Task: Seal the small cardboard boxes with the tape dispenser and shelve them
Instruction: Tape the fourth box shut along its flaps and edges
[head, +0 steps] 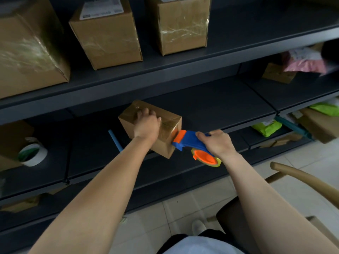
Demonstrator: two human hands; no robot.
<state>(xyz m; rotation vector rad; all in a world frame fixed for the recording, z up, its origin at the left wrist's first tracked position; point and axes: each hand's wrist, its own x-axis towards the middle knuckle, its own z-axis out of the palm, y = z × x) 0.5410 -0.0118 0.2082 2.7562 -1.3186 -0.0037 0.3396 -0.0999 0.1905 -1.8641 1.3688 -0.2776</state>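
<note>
Head camera, looking down along two bare forearms toward a dark grey metal shelving unit (pixel 211 107). A small brown cardboard box (pixel 166 145) is sitting on the middle shelf, close to its front edge and turned at an angle, with clear tape shining across its top and over its right end. The left hand (pixel 146 123) is holding the box from above, fingers bent over the top and thumb lying toward the taped end. The right hand (pixel 216 142) is grasping the handle of a blue and orange plastic tape dispenser (pixel 187 139), fingers wrapped around it. The dispenser's orange front is pressing against the right end face of the box, and its round orange hub with a roll of clear tape is hanging just below the wrist.

Three larger brown cardboard cartons (pixel 106 33) are standing on the shelf above, each glossy with tape. To the left on the middle shelf, a white roll of tape with a green core (pixel 33 153) is lying beside another brown box, and a pale blue stick (pixel 114 140) is showing just behind the left forearm. On the right, bright green mailer bags (pixel 266 127) and a pink parcel (pixel 302 63) are resting on neighbouring shelves. A curved wooden chair back (pixel 293 173) is standing over pale floor tiles (pixel 183 204) at lower right.
</note>
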